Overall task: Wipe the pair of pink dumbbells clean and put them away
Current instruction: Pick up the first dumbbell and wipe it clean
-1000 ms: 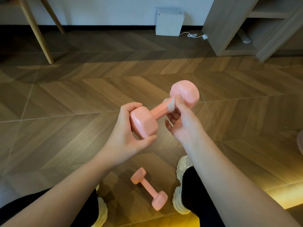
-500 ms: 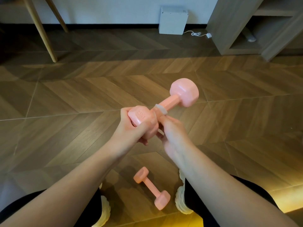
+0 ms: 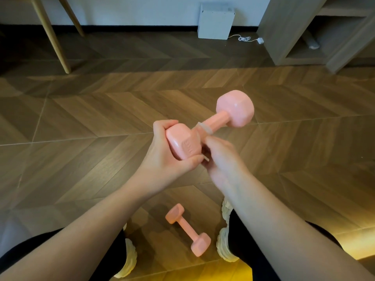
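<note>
I hold one pink dumbbell (image 3: 234, 110) in the air at the middle of the view, its far head pointing up and right. My left hand (image 3: 162, 159) grips its near head from the left, fingers over the top and thumb below. My right hand (image 3: 223, 161), blurred, is just right of that head and pinches a small pale wipe (image 3: 205, 128) that is wrapped as a band round the handle. The second pink dumbbell (image 3: 187, 230) lies on the wooden floor between my feet.
My pale shoes (image 3: 225, 244) flank the floor dumbbell. A white box (image 3: 216, 23) with a cable (image 3: 245, 39) stands at the far wall. A wooden shelf unit (image 3: 284, 37) is at the back right, slanted wooden legs (image 3: 52, 37) at the back left.
My right hand slid the wipe down the handle from the far head to the near head. My left hand closed more fully over the near head, which turned a little.
</note>
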